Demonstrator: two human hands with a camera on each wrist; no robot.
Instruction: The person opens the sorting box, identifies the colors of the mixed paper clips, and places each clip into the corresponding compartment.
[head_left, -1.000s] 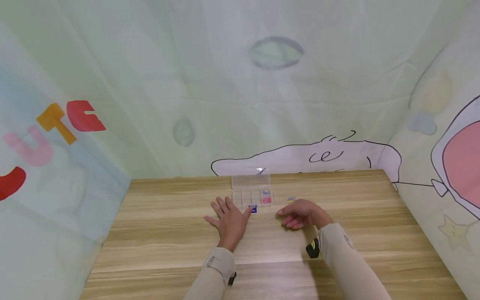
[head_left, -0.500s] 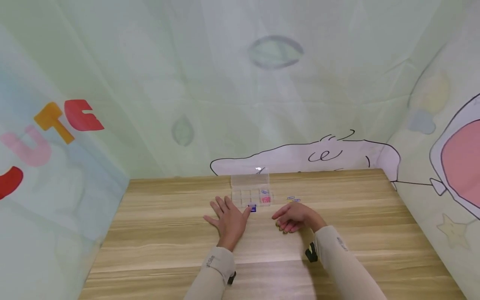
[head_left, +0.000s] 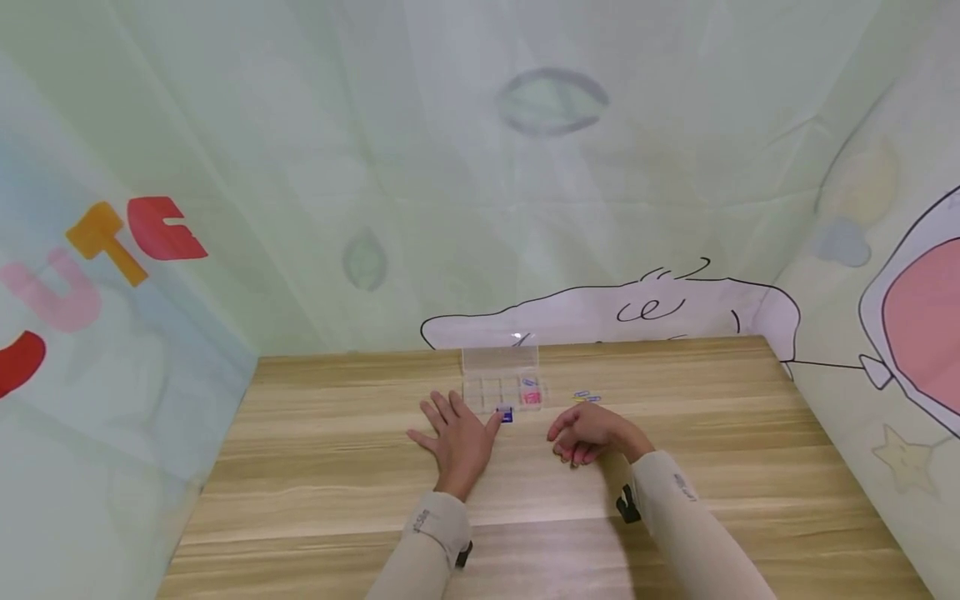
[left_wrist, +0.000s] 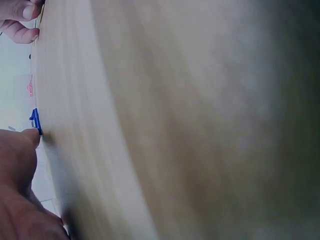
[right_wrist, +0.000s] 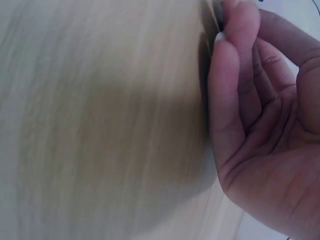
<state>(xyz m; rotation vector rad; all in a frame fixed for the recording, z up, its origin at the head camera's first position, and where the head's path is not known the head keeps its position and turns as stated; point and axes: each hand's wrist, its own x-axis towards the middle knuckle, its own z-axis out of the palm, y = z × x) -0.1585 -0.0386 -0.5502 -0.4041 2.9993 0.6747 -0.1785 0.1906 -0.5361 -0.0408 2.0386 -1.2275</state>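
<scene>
My left hand [head_left: 461, 446] lies spread on the wooden table, its thumb at a small blue piece [head_left: 506, 415] by the front of a clear compartment box [head_left: 491, 392]. In the left wrist view the blue piece [left_wrist: 35, 120] stands upright at the thumb tip. Blue paper clips [head_left: 529, 382] sit in the box's rear right compartment, pink ones [head_left: 531, 398] in front of them. Right of the box, my right hand [head_left: 592, 429] reaches down with bent fingers, fingertips at the tabletop. A yellow paper clip was there earlier; I cannot tell whether the fingers hold it.
The box's clear lid [head_left: 501, 358] stands raised at the back, near the table's far edge. A few blue and yellow paper clips [head_left: 588, 397] lie just beyond my right hand. Printed cloth [head_left: 375, 208] hangs behind and on both sides of the wooden table [head_left: 315, 467].
My right hand has shifted slightly left and down over the loose yellow paper clip, bringing its fingers together there. The left hand and the box stay in place.
</scene>
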